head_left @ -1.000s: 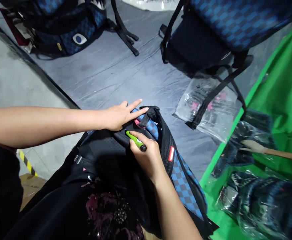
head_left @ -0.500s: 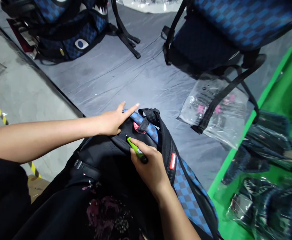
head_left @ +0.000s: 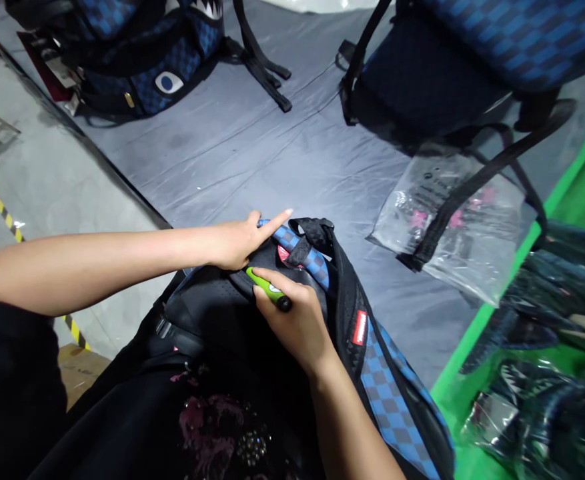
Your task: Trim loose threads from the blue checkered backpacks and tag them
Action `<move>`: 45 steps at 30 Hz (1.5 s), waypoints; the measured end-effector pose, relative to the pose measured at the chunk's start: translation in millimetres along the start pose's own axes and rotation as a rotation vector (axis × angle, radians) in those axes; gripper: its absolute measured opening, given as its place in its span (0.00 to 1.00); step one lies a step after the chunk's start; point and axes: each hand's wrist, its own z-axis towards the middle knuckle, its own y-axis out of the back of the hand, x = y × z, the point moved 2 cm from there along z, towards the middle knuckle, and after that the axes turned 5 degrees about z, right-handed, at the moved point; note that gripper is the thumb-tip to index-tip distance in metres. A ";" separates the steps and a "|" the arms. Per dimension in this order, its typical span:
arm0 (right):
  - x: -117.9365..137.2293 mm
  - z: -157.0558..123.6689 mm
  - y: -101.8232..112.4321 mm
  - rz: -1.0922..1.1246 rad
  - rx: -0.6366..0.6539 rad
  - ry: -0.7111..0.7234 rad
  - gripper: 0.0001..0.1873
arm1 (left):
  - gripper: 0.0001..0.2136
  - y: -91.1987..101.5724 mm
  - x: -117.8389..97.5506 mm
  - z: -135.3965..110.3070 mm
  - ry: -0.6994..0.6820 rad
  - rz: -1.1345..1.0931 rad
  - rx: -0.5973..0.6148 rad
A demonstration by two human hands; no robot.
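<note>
A black backpack (head_left: 207, 297) with blue checkered panels rests against my front at the table's near edge. My left hand (head_left: 237, 241) grips its upper part, the index finger stretched along the blue checkered top handle (head_left: 286, 237). The other fingers are partly hidden in the folds. In my right hand (head_left: 295, 317) is a short bright-green pen-like tool (head_left: 267, 285) with a black rear end. Its front end is against the black fabric beside my left hand, so its tip is hidden. A red label (head_left: 359, 327) sits on the shoulder strap to the right.
Two more blue checkered backpacks (head_left: 152, 73) (head_left: 522, 40) lie on the grey-covered table (head_left: 252, 160). A clear plastic bag (head_left: 422, 193) lies under a strap at right. Bagged goods (head_left: 537, 407) rest on green sheeting (head_left: 582, 200). At left, the floor (head_left: 97, 213) bears striped tape.
The tool in my right hand has moved left, closer to my left hand, and its tip has gone out of sight. The view has shifted slightly; my left hand keeps its place on the backpack.
</note>
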 end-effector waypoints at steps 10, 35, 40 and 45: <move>-1.4 -0.1 -0.9 -0.059 0.003 0.055 0.16 | 0.53 2.3 -0.9 0.2 0.008 -0.022 0.034; 2.5 3.3 -3.9 0.016 -0.055 0.033 0.15 | 0.53 13.4 -6.1 0.4 0.097 0.076 0.130; -0.7 5.1 -4.4 0.046 -0.084 -0.042 0.15 | 0.56 16.4 -11.4 1.0 0.136 0.085 0.158; -2.7 2.5 1.0 0.011 -0.018 -0.085 0.16 | 0.54 12.6 -10.3 1.1 0.130 0.064 0.148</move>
